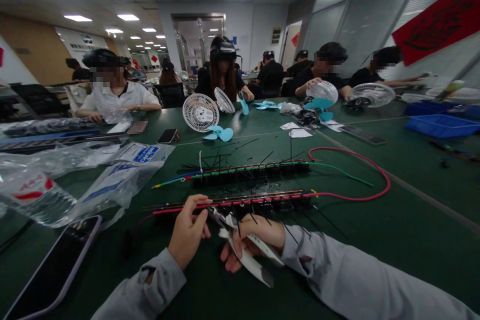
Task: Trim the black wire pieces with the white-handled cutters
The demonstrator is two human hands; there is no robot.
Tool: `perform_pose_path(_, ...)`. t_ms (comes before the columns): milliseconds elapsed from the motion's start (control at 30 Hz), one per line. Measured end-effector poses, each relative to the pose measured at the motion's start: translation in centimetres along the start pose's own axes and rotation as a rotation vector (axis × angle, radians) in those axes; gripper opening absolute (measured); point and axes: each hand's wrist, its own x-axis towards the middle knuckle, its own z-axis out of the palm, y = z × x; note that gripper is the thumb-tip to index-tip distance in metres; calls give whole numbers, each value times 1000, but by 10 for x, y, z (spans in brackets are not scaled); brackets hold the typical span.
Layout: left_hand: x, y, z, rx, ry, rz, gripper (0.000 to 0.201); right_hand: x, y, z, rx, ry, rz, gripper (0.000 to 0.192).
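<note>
My left hand (pixel 188 230) pinches the near wire bundle (pixel 262 199) at its left part, where red and black wires are tied with black cable ties. Grey-handled cutting pliers (pixel 245 252) are gripped in my right hand (pixel 250 240), with the jaws pointing left toward my left fingers, right at the bundle. A second bundle (pixel 247 171) with blue, green and red wires lies parallel just beyond. A long red wire (pixel 369 170) loops off to the right from the near bundle. Loose black cable ties (pixel 225 157) are scattered around both.
A phone (pixel 52 267) lies face up at the near left, beside clear plastic bags (pixel 93 180). Small white fans (pixel 200 112) and blue blades (pixel 220 133) stand further back. Blue trays (pixel 442 125) sit at the right. Several people sit around the far side of the green table (pixel 393 230).
</note>
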Motion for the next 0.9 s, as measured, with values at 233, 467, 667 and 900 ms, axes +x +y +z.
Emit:
perform_pose_path(233, -1, 0, 1, 7, -4, 9, 25, 1, 0, 0, 12, 10, -14, 19)
perform_pose_path(467, -1, 1, 0, -12, 2, 2, 27, 7, 2, -4, 19, -34, -62, 18)
perform_pose_path(667, -2, 2, 1, -2, 9, 7, 32, 10, 1, -4, 67, -37, -37, 23)
perform_pose_path(900, -2, 3, 0, 4, 0, 19, 34, 1, -7, -3, 85, -76, 51, 28)
